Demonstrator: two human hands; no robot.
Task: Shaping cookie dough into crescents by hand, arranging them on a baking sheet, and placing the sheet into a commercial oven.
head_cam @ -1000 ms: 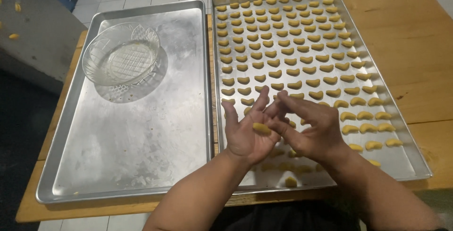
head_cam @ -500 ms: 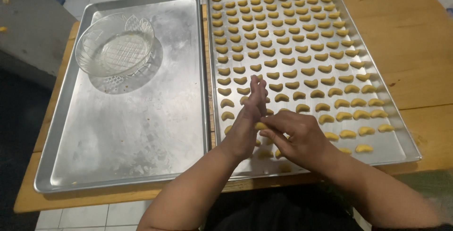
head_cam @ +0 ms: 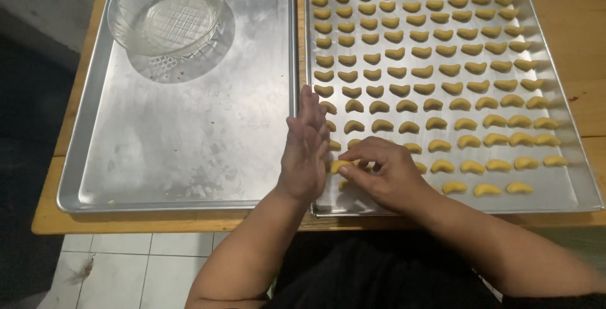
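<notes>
My right hand (head_cam: 385, 173) pinches a dough piece (head_cam: 341, 166) against my flat, open left hand (head_cam: 305, 151); it looks soft and easily squashed, so I'd hold its ends lightly.

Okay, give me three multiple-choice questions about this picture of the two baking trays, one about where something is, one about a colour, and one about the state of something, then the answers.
1. Where does the glass bowl stand?
A. far end of the left tray
B. on the right tray
C. on the floor

2. What colour are the dough pieces?
A. white
B. yellow
C. dark brown

3. What state is the glass bowl in?
A. full of dough
B. upside down
C. upright and nearly empty

Answers: 1 A, it sits at the left tray's far corner. 2 B, the crescents in rows look yellow. 3 C, its patterned base shows through. The left hand and right hand meet around one dough piece.
</notes>
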